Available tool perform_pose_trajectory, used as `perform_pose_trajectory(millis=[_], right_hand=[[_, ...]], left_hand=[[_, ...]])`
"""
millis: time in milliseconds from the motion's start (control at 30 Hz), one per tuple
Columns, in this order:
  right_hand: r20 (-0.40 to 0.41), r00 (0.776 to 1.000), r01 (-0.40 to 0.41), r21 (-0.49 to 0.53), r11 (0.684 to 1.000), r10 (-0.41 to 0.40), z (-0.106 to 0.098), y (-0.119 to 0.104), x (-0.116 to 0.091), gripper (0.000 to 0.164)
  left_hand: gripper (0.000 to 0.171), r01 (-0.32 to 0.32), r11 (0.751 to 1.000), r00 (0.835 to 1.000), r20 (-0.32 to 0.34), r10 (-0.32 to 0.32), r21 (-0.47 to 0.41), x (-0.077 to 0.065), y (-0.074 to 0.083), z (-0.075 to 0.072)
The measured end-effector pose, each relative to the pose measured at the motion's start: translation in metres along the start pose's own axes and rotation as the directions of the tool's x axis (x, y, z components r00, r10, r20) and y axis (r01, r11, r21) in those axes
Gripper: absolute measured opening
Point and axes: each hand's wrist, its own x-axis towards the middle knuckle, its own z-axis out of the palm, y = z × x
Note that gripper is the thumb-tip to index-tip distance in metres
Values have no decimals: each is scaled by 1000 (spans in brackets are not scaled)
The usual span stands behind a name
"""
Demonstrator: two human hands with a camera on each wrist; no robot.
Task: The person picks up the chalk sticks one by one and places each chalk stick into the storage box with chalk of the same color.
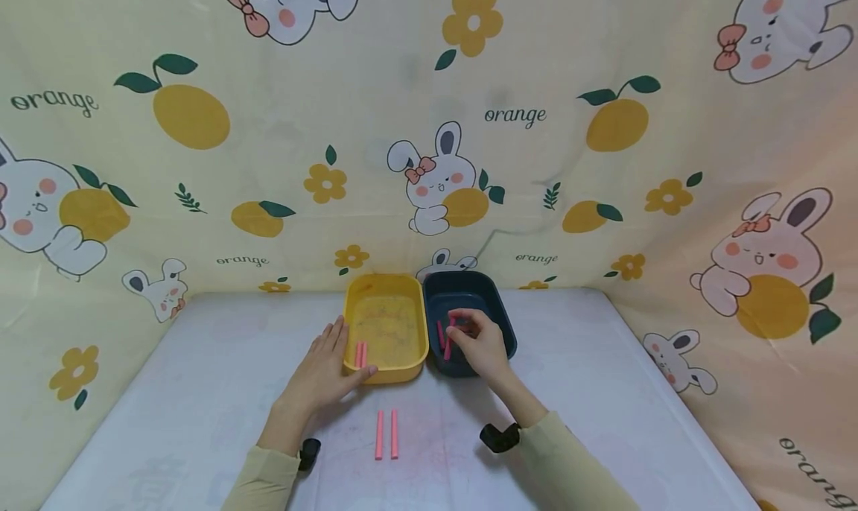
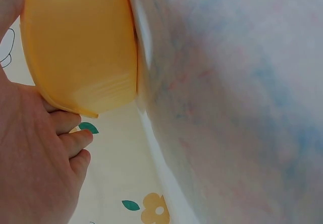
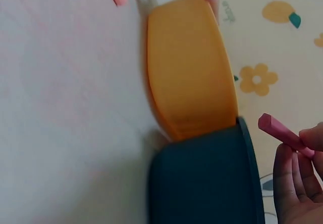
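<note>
My right hand (image 1: 479, 341) pinches a dark pink chalk stick (image 3: 276, 128) between thumb and fingers, over the dark blue box (image 1: 501, 310). Inside that box, another dark pink stick (image 1: 441, 334) stands to the left of the held one. With fingers spread and fairly straight, my left hand (image 1: 325, 373) touches the near left corner of the yellow box (image 1: 392, 375); its thumb lies at the front rim. Two light pink chalk sticks (image 1: 361, 354) sit in the yellow box, close to that hand. On the table in front lie two more light pink sticks (image 1: 386, 435), side by side.
Both boxes stand next to each other at the back of the white-covered table (image 1: 255, 332). Behind them rises a cream curtain (image 1: 375, 86) printed with rabbits and oranges. Faint coloured smudges mark the table cover.
</note>
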Motion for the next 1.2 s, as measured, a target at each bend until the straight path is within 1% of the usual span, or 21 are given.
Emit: perform_pose_trajectory(millis=[267,400,500,600,833,967,1200], right_hand=[[20,999,-34,-76,997,35,-3,10,19,27],[41,998,-31,-130,991,36,-6,13,28,27],[67,998,-9,-173,985,21,-7,15,34,26],[105,994,0,-198,980,21,-9,19,40,26],[218,975,8,-233,972,44,-14,29,56,30],[249,968,32,-277,960,40,-16,33,64,26],[266,964,85,-330,940,6,-19,43,78,19]], left_hand=[[113,1,1000,1000,1,-1,1,1,-2,1],[112,0,1000,1000,4,0,-7,1,-2,0],[112,0,1000,1000,6,0,-6,1,-2,0],[112,0,1000,1000,8,0,-4,1,-2,0],[112,6,1000,1000,17,-6,-6,1,-2,0],[113,12,1000,1000,20,-12,-8,1,-1,-1],[114,30,1000,999,28,-29,-11,1,0,-3]])
